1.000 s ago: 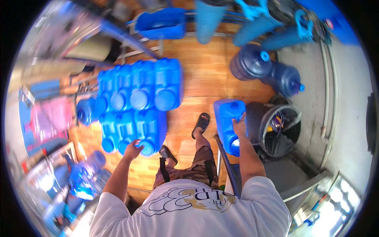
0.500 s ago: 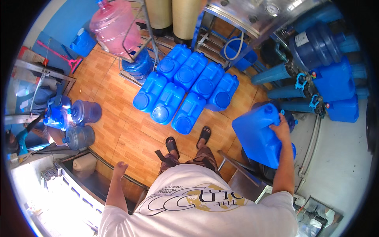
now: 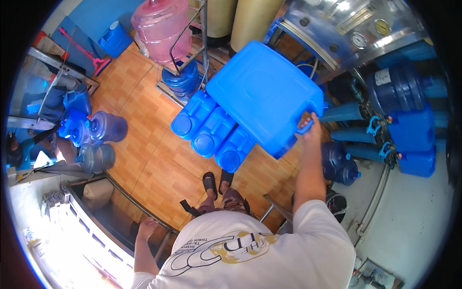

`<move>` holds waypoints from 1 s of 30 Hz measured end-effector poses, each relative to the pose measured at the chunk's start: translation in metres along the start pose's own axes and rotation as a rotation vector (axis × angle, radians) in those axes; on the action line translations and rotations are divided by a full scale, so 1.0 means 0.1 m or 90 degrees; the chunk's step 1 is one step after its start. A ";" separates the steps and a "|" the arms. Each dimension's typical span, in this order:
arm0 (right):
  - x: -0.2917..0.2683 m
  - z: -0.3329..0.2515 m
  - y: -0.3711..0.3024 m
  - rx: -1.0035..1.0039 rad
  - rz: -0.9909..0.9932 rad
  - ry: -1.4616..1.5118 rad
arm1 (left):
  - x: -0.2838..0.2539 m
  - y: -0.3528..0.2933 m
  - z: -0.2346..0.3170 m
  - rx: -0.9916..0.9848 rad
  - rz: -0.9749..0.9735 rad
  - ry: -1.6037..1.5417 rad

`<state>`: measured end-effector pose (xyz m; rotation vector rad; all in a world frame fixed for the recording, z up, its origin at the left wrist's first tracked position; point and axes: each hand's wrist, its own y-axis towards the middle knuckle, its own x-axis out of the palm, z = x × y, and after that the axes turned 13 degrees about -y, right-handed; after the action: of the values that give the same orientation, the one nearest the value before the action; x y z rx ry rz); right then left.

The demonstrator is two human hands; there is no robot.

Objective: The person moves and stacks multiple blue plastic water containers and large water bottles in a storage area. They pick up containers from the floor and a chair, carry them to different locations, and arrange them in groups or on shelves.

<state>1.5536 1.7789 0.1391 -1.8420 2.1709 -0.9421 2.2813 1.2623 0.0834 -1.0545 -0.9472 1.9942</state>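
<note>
My right hand [image 3: 312,126] is closed round the handle of a big blue jerrycan [image 3: 269,91], held raised at arm's length with its broad flat side facing me. Below it a cluster of upright blue jerrycans [image 3: 204,144] stands on the tiled floor; the raised one hides the back of that cluster. My left hand [image 3: 147,226] hangs low at my left side, holding nothing, its fingers loosely bent and apart. It is nearest the dark open trough [image 3: 115,214] with a beige jerrycan [image 3: 97,192] in it.
A metal rack with a pink water bottle [image 3: 161,31] and a blue one [image 3: 180,82] stands behind the cluster. Clear round bottles [image 3: 108,126] sit at left. Blue pipes [image 3: 344,111], dark bottles [image 3: 339,166] and a steel gauge panel [image 3: 346,29] line the right.
My right hand has swung the blue jerrycan from my right side forward and left, over the standing ones. My left hand has dropped slightly lower.
</note>
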 end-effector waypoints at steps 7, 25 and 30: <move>0.58 1.08 1.57 0.072 -0.045 0.052 | -0.25 -0.45 0.51 -0.013 0.149 0.018; 1.30 1.42 1.74 0.002 0.105 -0.511 | -0.88 -0.43 0.22 -0.143 0.123 0.064; 1.65 2.29 0.29 -0.026 0.012 -0.631 | -1.63 0.24 -0.32 -0.100 0.031 0.130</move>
<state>1.6012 1.5439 -0.0122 -1.7299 1.5523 0.0762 2.3755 1.1267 0.1112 -1.3512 -0.9876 1.8309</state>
